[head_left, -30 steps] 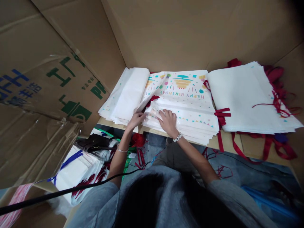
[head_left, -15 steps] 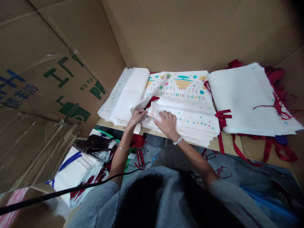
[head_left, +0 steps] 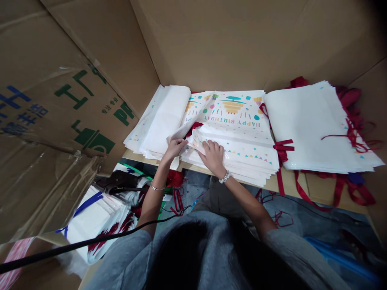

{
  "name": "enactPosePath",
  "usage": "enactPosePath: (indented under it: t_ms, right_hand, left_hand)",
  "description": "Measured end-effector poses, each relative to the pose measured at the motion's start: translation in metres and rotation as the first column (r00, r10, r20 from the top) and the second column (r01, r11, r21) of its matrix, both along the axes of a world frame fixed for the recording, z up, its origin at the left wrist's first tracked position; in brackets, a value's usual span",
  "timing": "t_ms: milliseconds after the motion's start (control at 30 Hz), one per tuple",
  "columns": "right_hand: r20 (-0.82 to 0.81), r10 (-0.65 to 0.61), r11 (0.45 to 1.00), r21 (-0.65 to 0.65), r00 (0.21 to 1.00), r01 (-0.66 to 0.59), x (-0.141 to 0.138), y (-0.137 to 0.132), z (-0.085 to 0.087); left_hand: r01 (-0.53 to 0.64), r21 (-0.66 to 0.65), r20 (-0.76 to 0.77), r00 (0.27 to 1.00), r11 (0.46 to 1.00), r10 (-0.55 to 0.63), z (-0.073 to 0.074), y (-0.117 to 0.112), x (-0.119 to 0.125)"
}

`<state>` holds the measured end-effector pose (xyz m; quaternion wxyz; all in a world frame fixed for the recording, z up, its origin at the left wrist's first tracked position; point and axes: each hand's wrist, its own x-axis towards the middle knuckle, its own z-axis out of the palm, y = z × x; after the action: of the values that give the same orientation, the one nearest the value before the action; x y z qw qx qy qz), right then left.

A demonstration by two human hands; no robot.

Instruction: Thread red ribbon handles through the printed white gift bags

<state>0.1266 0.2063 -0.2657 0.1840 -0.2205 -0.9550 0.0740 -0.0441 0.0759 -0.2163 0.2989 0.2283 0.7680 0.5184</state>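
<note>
Before me lies a stack of white printed sheets [head_left: 238, 135], with "HAPPY BIRTHDAY" and a cake upside down to my view. At its left side my left hand [head_left: 175, 148] is closed, pinching the near edge of a sheet. My right hand [head_left: 212, 155] rests on the stack with fingers spread and slightly bent, beside a crumpled corner. A bit of red ribbon [head_left: 195, 127] shows between the two hands, under a folded-back sheet. What lies beneath my right palm is hidden.
Blank-faced sheets [head_left: 305, 125] with red ribbons [head_left: 282, 150] lie to the right, another pile [head_left: 163, 121] to the left. Cardboard walls [head_left: 242, 44] enclose the table. Below left are a dark bag [head_left: 116, 182] and bundled white sheets [head_left: 96, 215]. A black cable [head_left: 90, 241] crosses in front.
The view has shifted very slightly. Both hands stay nearly in place, and the sheets lie as before.
</note>
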Motion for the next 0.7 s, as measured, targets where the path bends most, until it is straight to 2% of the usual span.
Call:
enactPosePath:
  t_ms: [167, 300, 433, 533, 700]
  right_hand:
    - [0.023, -0.006, 0.999, -0.031, 1.000, 0.007, -0.001, 0.002, 0.006]
    - [0.025, -0.014, 1.000, -0.018, 1.000, 0.014, -0.001, 0.003, 0.004]
    - [0.052, -0.020, 1.000, -0.005, 0.998, 0.020, -0.001, 0.002, 0.004]
    - [0.060, -0.016, 1.000, -0.009, 0.998, 0.017, 0.000, 0.002, 0.006]
    - [0.033, -0.010, 1.000, -0.013, 0.999, 0.011, 0.000, 0.002, 0.006]
  left_hand:
    - [0.054, 0.002, -0.065, 0.996, 0.999, -0.053, -0.005, -0.014, -0.007]
    - [0.028, -0.180, -0.199, 0.978, 0.983, -0.064, -0.016, -0.025, -0.008]
    - [0.033, -0.285, -0.213, 0.972, 0.958, -0.097, -0.025, -0.028, -0.006]
    - [0.029, -0.268, -0.212, 0.973, 0.963, -0.089, -0.029, -0.026, -0.004]
    - [-0.032, -0.149, -0.294, 0.956, 0.988, -0.013, -0.031, -0.020, -0.006]
